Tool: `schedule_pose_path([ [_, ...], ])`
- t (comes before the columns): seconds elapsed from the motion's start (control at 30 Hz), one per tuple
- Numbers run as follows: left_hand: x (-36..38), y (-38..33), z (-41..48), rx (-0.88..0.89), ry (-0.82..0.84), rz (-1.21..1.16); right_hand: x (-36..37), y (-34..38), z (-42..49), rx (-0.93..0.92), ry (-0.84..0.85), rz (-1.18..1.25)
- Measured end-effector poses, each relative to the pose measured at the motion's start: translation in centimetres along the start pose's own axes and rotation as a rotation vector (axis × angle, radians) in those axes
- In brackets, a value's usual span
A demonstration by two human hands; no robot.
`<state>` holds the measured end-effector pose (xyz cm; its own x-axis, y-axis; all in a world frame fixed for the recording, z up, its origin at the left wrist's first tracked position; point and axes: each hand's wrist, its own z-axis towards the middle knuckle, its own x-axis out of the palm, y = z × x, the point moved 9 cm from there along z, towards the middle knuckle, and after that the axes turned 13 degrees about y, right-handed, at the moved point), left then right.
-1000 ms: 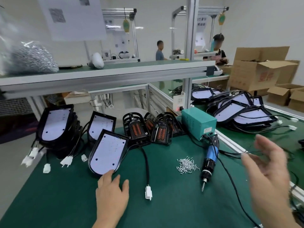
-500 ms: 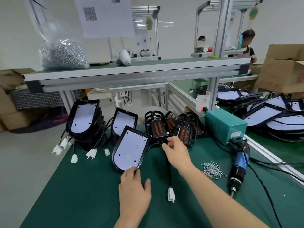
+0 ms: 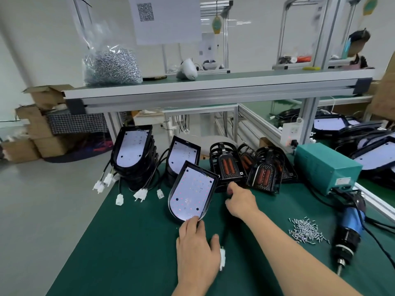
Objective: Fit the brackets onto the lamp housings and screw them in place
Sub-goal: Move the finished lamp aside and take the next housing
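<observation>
A black lamp housing (image 3: pixel 192 193) with a white LED plate leans tilted on the green mat (image 3: pixel 132 253). My left hand (image 3: pixel 196 248) lies flat on the mat, its fingertips touching the housing's near rim. My right hand (image 3: pixel 241 201) is at the housing's right edge, fingers curled over its black cable (image 3: pixel 224 233), which ends in a white connector (image 3: pixel 222 258). Just beyond stand black cage-like brackets (image 3: pixel 226 165) with orange inserts, another one (image 3: pixel 265 177) to the right. A pile of small screws (image 3: pixel 305 230) and a blue electric screwdriver (image 3: pixel 348 229) lie at the right.
More housings stand stacked at the back left (image 3: pixel 132 154) and beside them (image 3: pixel 183 154), with white plugs (image 3: pixel 119 198) trailing. A green power box (image 3: pixel 327 167) sits back right, further housings (image 3: pixel 374 154) past it. A shelf (image 3: pixel 213 86) overhead holds a screw bag (image 3: pixel 113 65).
My right hand swung in from the far right to the housing's right edge and lowered onto the cable. My left hand stays at the housing's near rim. The view shifted left.
</observation>
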<state>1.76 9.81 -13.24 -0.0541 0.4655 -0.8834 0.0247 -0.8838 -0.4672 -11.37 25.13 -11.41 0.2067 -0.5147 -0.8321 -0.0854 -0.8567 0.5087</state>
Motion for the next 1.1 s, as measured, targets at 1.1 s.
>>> schedule_pose_path([
  [1.1,-2.9,3.9,-1.4,-0.056,-0.332,-1.008,0.3,-4.7,-4.5,-0.064,0.009,0.699],
])
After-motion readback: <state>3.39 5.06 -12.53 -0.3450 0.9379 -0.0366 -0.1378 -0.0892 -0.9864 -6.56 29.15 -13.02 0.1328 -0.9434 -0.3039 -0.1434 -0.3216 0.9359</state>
